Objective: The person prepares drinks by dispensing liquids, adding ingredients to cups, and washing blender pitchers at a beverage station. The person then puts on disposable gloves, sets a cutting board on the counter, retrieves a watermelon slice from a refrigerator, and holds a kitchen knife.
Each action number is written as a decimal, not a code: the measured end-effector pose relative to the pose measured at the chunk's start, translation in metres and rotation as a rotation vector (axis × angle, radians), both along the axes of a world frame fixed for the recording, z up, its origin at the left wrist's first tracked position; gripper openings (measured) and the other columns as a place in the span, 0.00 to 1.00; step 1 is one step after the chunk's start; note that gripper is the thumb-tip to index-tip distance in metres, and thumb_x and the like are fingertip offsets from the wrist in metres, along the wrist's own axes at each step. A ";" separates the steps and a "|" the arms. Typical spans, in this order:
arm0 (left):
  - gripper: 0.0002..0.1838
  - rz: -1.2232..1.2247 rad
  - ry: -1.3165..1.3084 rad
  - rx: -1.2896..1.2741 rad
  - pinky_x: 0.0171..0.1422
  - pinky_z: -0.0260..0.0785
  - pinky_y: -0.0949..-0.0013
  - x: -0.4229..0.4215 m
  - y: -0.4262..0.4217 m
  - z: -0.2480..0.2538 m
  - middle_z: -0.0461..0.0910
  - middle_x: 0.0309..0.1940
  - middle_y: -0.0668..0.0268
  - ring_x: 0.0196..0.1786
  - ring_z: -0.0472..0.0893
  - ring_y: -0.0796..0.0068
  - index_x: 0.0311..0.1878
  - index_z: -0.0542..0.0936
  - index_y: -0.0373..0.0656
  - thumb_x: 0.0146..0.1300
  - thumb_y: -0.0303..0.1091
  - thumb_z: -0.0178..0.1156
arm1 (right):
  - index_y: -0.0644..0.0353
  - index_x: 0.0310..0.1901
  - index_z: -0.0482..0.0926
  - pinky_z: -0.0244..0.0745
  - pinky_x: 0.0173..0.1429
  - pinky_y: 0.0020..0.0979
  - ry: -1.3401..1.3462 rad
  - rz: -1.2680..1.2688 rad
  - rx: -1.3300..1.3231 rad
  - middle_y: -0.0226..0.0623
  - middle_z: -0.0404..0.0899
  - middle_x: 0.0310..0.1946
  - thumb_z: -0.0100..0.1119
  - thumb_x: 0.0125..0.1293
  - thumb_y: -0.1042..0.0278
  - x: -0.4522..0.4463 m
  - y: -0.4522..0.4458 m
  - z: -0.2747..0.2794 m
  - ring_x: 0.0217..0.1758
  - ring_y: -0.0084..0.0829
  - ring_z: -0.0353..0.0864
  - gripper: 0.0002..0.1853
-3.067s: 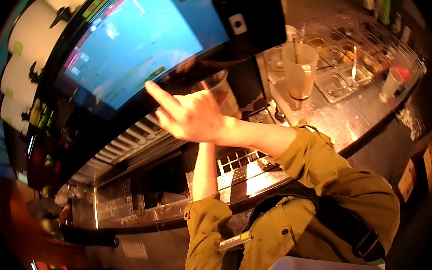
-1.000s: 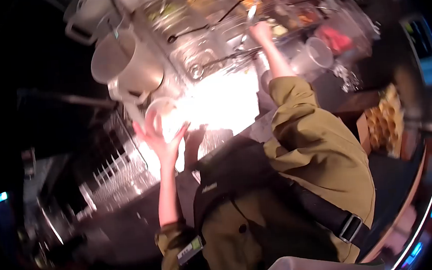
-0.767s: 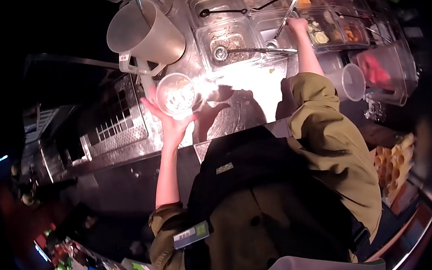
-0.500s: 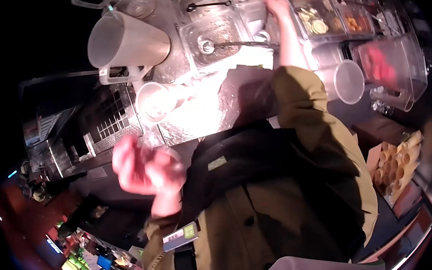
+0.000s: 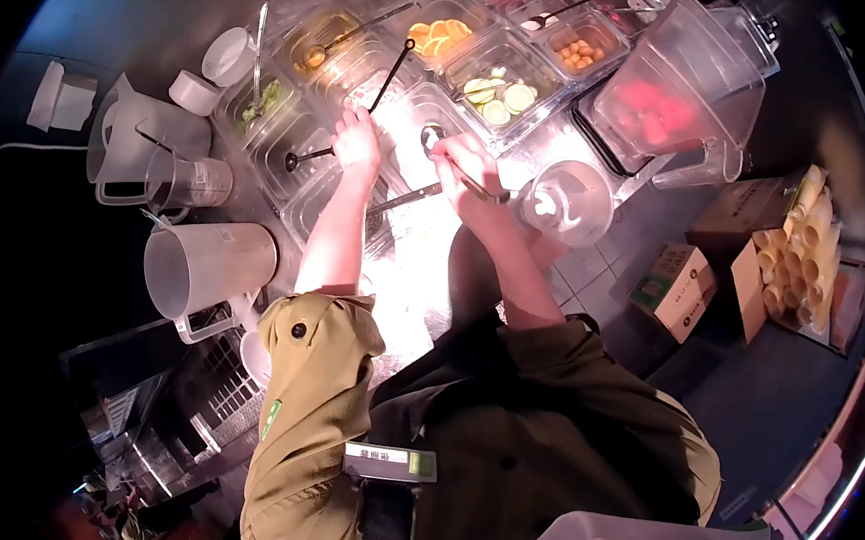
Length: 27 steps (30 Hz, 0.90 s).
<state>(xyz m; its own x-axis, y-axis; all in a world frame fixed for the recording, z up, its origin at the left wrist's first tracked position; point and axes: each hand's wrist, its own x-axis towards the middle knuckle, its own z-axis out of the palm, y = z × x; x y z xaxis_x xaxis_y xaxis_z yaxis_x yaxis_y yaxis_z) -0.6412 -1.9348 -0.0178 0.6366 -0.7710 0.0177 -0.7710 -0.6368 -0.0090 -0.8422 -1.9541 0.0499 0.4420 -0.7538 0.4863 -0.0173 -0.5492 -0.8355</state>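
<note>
My right hand [image 5: 470,175] is closed round the handle of a metal ladle [image 5: 432,138]. Its small bowl sits over a clear container [image 5: 420,95] in the lit row. My left hand [image 5: 355,143] has curled fingers at the edges of the neighbouring containers; what they grip is hidden. Beside it lie a black spoon [image 5: 309,157] and a thin black handle [image 5: 392,75], both close to the fingers. Past my right hand, a container of lemon slices [image 5: 496,100] stands near. Below that hand is a translucent cup [image 5: 573,205].
Measuring jugs [image 5: 210,270] stand on the left. A large clear pitcher [image 5: 680,82] with red contents is on the right. Orange slices [image 5: 439,37] and orange balls [image 5: 578,54] fill other containers. Cardboard boxes [image 5: 675,288] and stacked paper cups [image 5: 798,264] sit at lower right.
My left hand has moved from low beside my body up to the containers. The right hand now grips the metal ladle. The view has shifted, showing more of the container row.
</note>
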 end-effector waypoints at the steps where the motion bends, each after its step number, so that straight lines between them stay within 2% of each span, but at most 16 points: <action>1: 0.25 0.028 0.013 -0.015 0.46 0.68 0.55 0.005 -0.005 -0.004 0.73 0.40 0.55 0.44 0.74 0.54 0.47 0.68 0.44 0.44 0.34 0.63 | 0.65 0.30 0.73 0.69 0.34 0.36 -0.004 0.011 0.005 0.44 0.70 0.27 0.51 0.53 0.79 -0.004 0.000 0.004 0.29 0.43 0.73 0.02; 2: 0.22 0.057 0.026 -0.031 0.45 0.68 0.55 0.011 -0.010 -0.005 0.73 0.39 0.55 0.43 0.75 0.54 0.46 0.69 0.43 0.45 0.32 0.61 | 0.65 0.30 0.74 0.70 0.34 0.35 -0.009 0.023 0.009 0.44 0.71 0.28 0.51 0.53 0.79 -0.008 0.002 0.007 0.29 0.43 0.74 0.03; 5: 0.15 -0.055 0.268 0.051 0.43 0.69 0.56 0.040 -0.009 0.012 0.75 0.34 0.53 0.39 0.76 0.54 0.40 0.70 0.42 0.47 0.27 0.55 | 0.66 0.31 0.75 0.70 0.34 0.33 -0.050 0.041 0.052 0.43 0.72 0.29 0.52 0.53 0.80 -0.013 0.007 0.010 0.30 0.42 0.75 0.04; 6: 0.12 -0.138 0.308 0.143 0.45 0.68 0.58 0.048 -0.009 0.027 0.76 0.36 0.50 0.42 0.76 0.51 0.40 0.70 0.41 0.50 0.31 0.54 | 0.67 0.33 0.75 0.71 0.35 0.31 -0.022 0.074 0.044 0.44 0.73 0.31 0.52 0.53 0.80 -0.014 0.006 0.009 0.32 0.41 0.75 0.05; 10: 0.10 -0.274 0.529 -0.036 0.42 0.67 0.57 0.034 -0.005 0.080 0.76 0.33 0.50 0.41 0.75 0.51 0.37 0.69 0.42 0.50 0.31 0.53 | 0.68 0.37 0.76 0.70 0.37 0.29 -0.136 0.125 0.084 0.45 0.73 0.34 0.52 0.56 0.79 -0.009 0.014 0.020 0.33 0.38 0.76 0.07; 13: 0.10 -0.255 0.580 -0.134 0.43 0.66 0.56 0.033 0.002 0.114 0.76 0.31 0.52 0.42 0.75 0.51 0.36 0.67 0.41 0.50 0.31 0.53 | 0.68 0.38 0.76 0.70 0.38 0.28 -0.063 0.101 0.052 0.45 0.73 0.36 0.52 0.56 0.79 -0.006 0.016 0.035 0.35 0.36 0.75 0.08; 14: 0.08 -0.280 0.552 -0.226 0.37 0.69 0.58 0.029 0.007 0.130 0.75 0.28 0.51 0.34 0.78 0.54 0.34 0.65 0.39 0.51 0.29 0.52 | 0.67 0.39 0.76 0.70 0.38 0.28 -0.062 0.096 0.052 0.44 0.71 0.37 0.53 0.56 0.78 -0.004 0.016 0.038 0.36 0.35 0.75 0.09; 15: 0.06 -0.192 0.712 -0.278 0.29 0.71 0.62 0.026 0.014 0.147 0.74 0.25 0.51 0.24 0.79 0.59 0.32 0.64 0.38 0.52 0.26 0.50 | 0.67 0.39 0.77 0.70 0.37 0.27 -0.066 0.090 0.078 0.42 0.70 0.35 0.53 0.56 0.79 -0.003 0.019 0.047 0.33 0.32 0.73 0.09; 17: 0.06 -0.369 0.520 -0.488 0.23 0.71 0.64 0.023 0.033 0.176 0.73 0.21 0.52 0.17 0.77 0.64 0.31 0.63 0.38 0.53 0.25 0.49 | 0.66 0.40 0.77 0.69 0.35 0.25 -0.078 0.086 -0.039 0.39 0.68 0.34 0.53 0.56 0.79 -0.002 0.025 0.068 0.31 0.28 0.72 0.10; 19: 0.06 -0.351 0.353 -0.510 0.23 0.70 0.64 0.021 0.058 0.216 0.72 0.19 0.53 0.19 0.78 0.63 0.31 0.63 0.38 0.53 0.25 0.49 | 0.66 0.42 0.76 0.68 0.33 0.23 -0.098 0.132 -0.100 0.37 0.68 0.34 0.54 0.55 0.81 -0.002 0.036 0.091 0.29 0.25 0.71 0.11; 20: 0.05 -0.232 0.425 -0.518 0.22 0.70 0.65 0.007 0.078 0.244 0.72 0.17 0.54 0.19 0.78 0.63 0.32 0.64 0.38 0.53 0.25 0.49 | 0.66 0.42 0.76 0.68 0.33 0.23 -0.124 0.162 -0.126 0.37 0.68 0.34 0.54 0.55 0.81 -0.002 0.043 0.104 0.29 0.25 0.71 0.12; 21: 0.05 -0.272 0.355 -0.580 0.22 0.70 0.65 0.001 0.100 0.261 0.72 0.17 0.55 0.18 0.78 0.64 0.33 0.64 0.38 0.54 0.25 0.49 | 0.66 0.43 0.76 0.68 0.33 0.23 -0.149 0.197 -0.147 0.37 0.69 0.34 0.55 0.54 0.82 -0.003 0.051 0.116 0.29 0.24 0.71 0.12; 22: 0.05 -0.206 0.332 -0.624 0.22 0.69 0.66 -0.011 0.125 0.279 0.72 0.17 0.56 0.18 0.78 0.64 0.33 0.64 0.38 0.54 0.25 0.49 | 0.66 0.43 0.76 0.68 0.33 0.23 -0.187 0.234 -0.197 0.37 0.69 0.34 0.55 0.53 0.83 -0.004 0.058 0.126 0.30 0.25 0.71 0.13; 25: 0.06 -0.043 0.225 -0.774 0.21 0.68 0.70 -0.040 0.204 0.305 0.73 0.18 0.58 0.17 0.77 0.66 0.35 0.66 0.38 0.54 0.23 0.50 | 0.67 0.43 0.76 0.70 0.36 0.24 -0.257 0.362 -0.292 0.38 0.71 0.36 0.57 0.49 0.85 -0.009 0.084 0.159 0.33 0.28 0.73 0.16; 27: 0.13 0.041 0.177 -0.892 0.22 0.67 0.76 -0.056 0.251 0.307 0.68 0.16 0.66 0.17 0.75 0.78 0.43 0.69 0.38 0.53 0.19 0.47 | 0.67 0.42 0.77 0.73 0.39 0.26 -0.303 0.439 -0.405 0.42 0.72 0.38 0.59 0.45 0.86 -0.008 0.098 0.169 0.36 0.31 0.76 0.18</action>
<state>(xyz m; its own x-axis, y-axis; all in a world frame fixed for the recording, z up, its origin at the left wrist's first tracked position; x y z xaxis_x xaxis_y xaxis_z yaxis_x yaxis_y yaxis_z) -0.6973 -1.6841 0.2896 0.7132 -0.4948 0.4966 -0.6911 -0.3776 0.6163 -0.8506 -1.8563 0.2189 0.4656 -0.2670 0.8437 0.4824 -0.7227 -0.4949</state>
